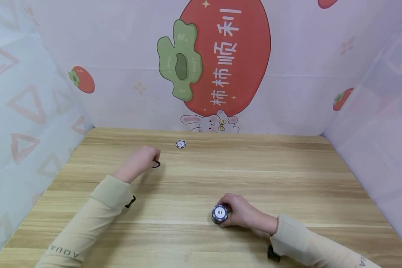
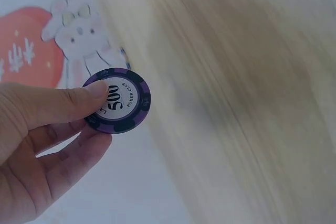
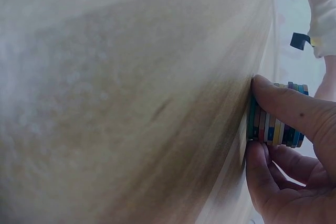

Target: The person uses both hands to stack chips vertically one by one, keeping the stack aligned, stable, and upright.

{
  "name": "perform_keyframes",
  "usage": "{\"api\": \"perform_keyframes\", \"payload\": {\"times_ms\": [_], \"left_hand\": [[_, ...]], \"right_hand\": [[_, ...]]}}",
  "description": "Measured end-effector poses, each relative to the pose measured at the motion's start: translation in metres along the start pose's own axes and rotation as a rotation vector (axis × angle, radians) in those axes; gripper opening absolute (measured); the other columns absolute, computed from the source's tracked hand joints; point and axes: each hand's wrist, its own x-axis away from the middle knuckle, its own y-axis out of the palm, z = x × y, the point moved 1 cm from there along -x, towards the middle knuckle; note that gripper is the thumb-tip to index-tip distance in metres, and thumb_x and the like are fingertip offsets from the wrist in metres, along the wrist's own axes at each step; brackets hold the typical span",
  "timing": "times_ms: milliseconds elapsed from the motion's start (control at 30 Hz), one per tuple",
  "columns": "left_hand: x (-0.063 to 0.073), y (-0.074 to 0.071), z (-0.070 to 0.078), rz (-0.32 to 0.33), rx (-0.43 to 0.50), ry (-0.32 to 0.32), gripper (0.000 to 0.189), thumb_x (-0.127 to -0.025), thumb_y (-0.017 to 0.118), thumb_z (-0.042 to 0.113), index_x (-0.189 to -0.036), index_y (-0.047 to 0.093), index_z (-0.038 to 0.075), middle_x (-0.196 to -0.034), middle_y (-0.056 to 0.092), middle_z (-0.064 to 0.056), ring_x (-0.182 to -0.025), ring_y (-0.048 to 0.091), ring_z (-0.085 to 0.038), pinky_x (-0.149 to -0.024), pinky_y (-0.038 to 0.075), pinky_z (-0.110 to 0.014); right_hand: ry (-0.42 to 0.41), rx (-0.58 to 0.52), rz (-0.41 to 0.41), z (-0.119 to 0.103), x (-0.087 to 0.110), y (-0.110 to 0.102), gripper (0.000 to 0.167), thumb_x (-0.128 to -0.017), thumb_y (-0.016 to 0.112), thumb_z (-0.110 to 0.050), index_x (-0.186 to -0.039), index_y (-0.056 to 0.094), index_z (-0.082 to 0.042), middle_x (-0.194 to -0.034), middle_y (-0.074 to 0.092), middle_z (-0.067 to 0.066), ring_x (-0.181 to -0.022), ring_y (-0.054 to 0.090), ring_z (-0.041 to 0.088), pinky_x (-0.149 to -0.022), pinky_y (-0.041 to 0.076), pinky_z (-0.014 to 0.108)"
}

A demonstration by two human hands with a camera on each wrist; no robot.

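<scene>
In the left wrist view my left hand [image 2: 47,129] pinches a purple and black poker chip [image 2: 122,100] marked 500 between thumb and fingers. The head view shows that left hand [image 1: 142,160] over the back left of the table, the chip's dark edge below its fingers. My right hand [image 1: 239,210] grips a stack of poker chips [image 1: 219,213] near the front middle, topped by a blue and white chip marked 10. Side on, the stack [image 3: 278,124] has several colours, and thumb and fingers hold it at the tabletop.
A single white and dark blue poker chip [image 1: 181,144] marked 10 lies flat near the back edge of the wooden table [image 1: 271,167]. Printed cloth walls [image 1: 120,48] stand behind and on both sides.
</scene>
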Motion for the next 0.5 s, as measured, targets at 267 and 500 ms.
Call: {"api": "perform_keyframes", "payload": {"times_ms": [267, 500], "left_hand": [[0.004, -0.001, 0.034, 0.026, -0.033, 0.165, 0.025, -0.074, 0.071, 0.005, -0.062, 0.051, 0.012, -0.059, 0.048, 0.006, -0.057, 0.042, -0.010, -0.054, 0.037, -0.025], [0.010, -0.001, 0.057, 0.048, -0.067, 0.264, 0.026, -0.071, 0.071, 0.001, -0.062, 0.051, 0.014, -0.060, 0.046, 0.009, -0.057, 0.041, -0.008, -0.053, 0.035, -0.021]], "right_hand": [[0.004, 0.001, -0.007, 0.001, 0.000, 0.000, 0.043, -0.056, 0.086, -0.016, -0.092, 0.062, -0.009, -0.087, 0.058, -0.005, -0.080, 0.055, 0.007, -0.072, 0.046, 0.023], [0.000, 0.012, -0.001, 0.000, 0.000, 0.000, 0.043, -0.057, 0.086, -0.016, -0.092, 0.062, -0.009, -0.087, 0.058, -0.005, -0.080, 0.055, 0.008, -0.073, 0.046, 0.023]]}}
